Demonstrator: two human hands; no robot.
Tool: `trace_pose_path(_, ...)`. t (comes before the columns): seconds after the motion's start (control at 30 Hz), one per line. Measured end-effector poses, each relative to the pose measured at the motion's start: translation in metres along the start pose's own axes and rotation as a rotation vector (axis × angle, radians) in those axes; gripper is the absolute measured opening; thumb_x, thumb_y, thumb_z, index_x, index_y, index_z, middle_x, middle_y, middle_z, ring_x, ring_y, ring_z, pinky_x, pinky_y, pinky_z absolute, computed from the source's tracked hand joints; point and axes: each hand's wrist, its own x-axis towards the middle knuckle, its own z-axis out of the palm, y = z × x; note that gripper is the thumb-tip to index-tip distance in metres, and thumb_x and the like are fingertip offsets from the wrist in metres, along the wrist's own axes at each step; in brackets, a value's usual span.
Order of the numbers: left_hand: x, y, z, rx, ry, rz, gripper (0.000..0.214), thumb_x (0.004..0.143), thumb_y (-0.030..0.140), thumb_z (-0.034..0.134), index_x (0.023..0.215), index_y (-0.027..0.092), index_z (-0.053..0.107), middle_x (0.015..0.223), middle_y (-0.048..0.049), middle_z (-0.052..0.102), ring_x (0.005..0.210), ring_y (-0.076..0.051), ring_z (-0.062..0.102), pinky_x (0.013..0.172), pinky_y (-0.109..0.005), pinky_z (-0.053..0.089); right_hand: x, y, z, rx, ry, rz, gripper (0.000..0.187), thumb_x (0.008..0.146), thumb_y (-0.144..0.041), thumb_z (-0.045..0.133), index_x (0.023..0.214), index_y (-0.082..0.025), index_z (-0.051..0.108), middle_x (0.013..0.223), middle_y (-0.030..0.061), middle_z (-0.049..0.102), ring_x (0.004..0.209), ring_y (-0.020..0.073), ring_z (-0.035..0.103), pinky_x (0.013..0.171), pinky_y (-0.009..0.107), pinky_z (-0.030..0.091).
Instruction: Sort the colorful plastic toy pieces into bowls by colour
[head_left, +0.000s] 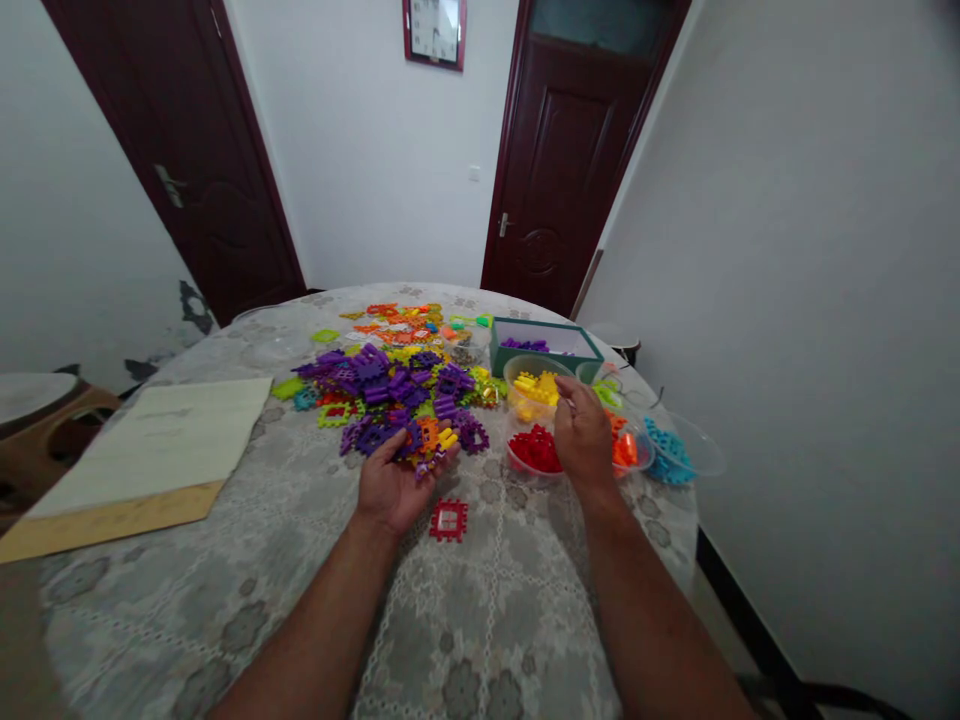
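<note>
My left hand (394, 485) is palm up, cupping several interlocking plastic building pieces, among them an orange square piece (428, 434) and yellow pieces (447, 438). Right behind it lies a heap of mostly purple building pieces (375, 375). My right hand (583, 430) is closed over the clear bowls, its fingertips pinched at a yellow building piece (549, 384) by the bowl of yellow pieces (529, 403). Just left of that wrist stands a bowl of red pieces (534, 450). On the tablecloth near my left hand, a red square window piece (448, 520) lies flat.
A green box (585, 362) with purple pieces stands behind the bowls. Farther right are orange pieces (624, 446) and blue pieces (670, 455) in clear containers. Orange pieces (405, 322) spread at the back. A large paper sheet (150, 430) covers the table's left side.
</note>
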Motion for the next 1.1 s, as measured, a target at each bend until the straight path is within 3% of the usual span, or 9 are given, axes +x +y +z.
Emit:
trace_pose_path(0.1,-0.001,0.001,-0.002,0.006,-0.039,-0.041,0.060,0.100,0.022,0.051,0.156,0.002,0.050,0.135,-0.0287,0.071,0.118,-0.040,0.074,0.092,-0.055,0.066,-0.007,-0.008,0.003,-0.019,-0.045,-0.090,0.037,0.095,-0.016,0.046,0.116,-0.017,0.076,0.120,0.0143,0.076,0.118,0.0270,0.069,0.111,0.051,0.053)
trace_pose_path(0.23,-0.003,0.001,-0.003,0.014,-0.083,-0.085,0.061,0.100,0.024,0.051,0.157,0.003,0.048,0.138,-0.0294,0.069,0.122,-0.041,0.072,0.096,-0.057,0.064,-0.020,-0.026,0.012,-0.025,-0.179,-0.253,0.032,0.100,-0.017,0.049,0.120,-0.018,0.074,0.119,0.0136,0.076,0.116,0.0270,0.069,0.108,0.049,0.055)
trace_pose_path(0.4,-0.006,0.000,-0.003,0.018,-0.137,-0.164,0.058,0.100,0.025,0.050,0.154,0.002,0.050,0.134,-0.0287,0.072,0.121,-0.040,0.073,0.101,-0.060,0.060,-0.043,-0.053,0.026,-0.067,-0.423,-0.471,0.036,0.101,-0.018,0.056,0.135,-0.017,0.068,0.137,0.0147,0.070,0.136,0.0313,0.057,0.121,0.056,0.044)
trace_pose_path(0.53,-0.006,0.000,-0.003,0.005,-0.132,-0.195,0.050,0.099,0.021,0.050,0.146,0.005,0.058,0.124,-0.0232,0.077,0.111,-0.036,0.077,0.097,-0.056,0.062,-0.056,-0.065,0.034,-0.133,-0.568,-0.494,0.047,0.096,-0.010,0.058,0.141,-0.020,0.066,0.144,0.0143,0.066,0.147,0.0349,0.046,0.123,0.061,0.039)
trace_pose_path(0.73,-0.005,-0.003,-0.006,0.030,-0.140,-0.198,0.046,0.098,0.021,0.053,0.140,0.005,0.062,0.115,-0.0216,0.079,0.103,-0.035,0.078,0.092,-0.056,0.063,-0.053,-0.067,0.030,-0.137,-0.634,-0.494,0.041,0.094,-0.012,0.061,0.134,-0.020,0.069,0.131,0.0145,0.070,0.133,0.0341,0.054,0.119,0.059,0.043)
trace_pose_path(0.93,-0.003,-0.004,-0.007,-0.002,-0.162,-0.196,0.044,0.098,0.023,0.052,0.136,0.004,0.064,0.116,-0.0223,0.078,0.103,-0.034,0.078,0.097,-0.054,0.060,-0.055,-0.070,0.029,-0.102,-0.603,-0.498,0.033,0.094,-0.013,0.061,0.125,-0.019,0.068,0.136,0.0158,0.064,0.136,0.0336,0.051,0.118,0.056,0.043)
trace_pose_path(1.1,-0.001,-0.002,-0.006,-0.017,-0.140,-0.195,0.050,0.098,0.025,0.051,0.140,0.000,0.060,0.122,-0.0277,0.076,0.111,-0.039,0.076,0.098,-0.059,0.059,-0.057,-0.067,0.035,-0.067,-0.601,-0.502,0.020,0.100,-0.015,0.057,0.116,-0.020,0.067,0.114,0.0123,0.071,0.114,0.0300,0.060,0.105,0.050,0.051)
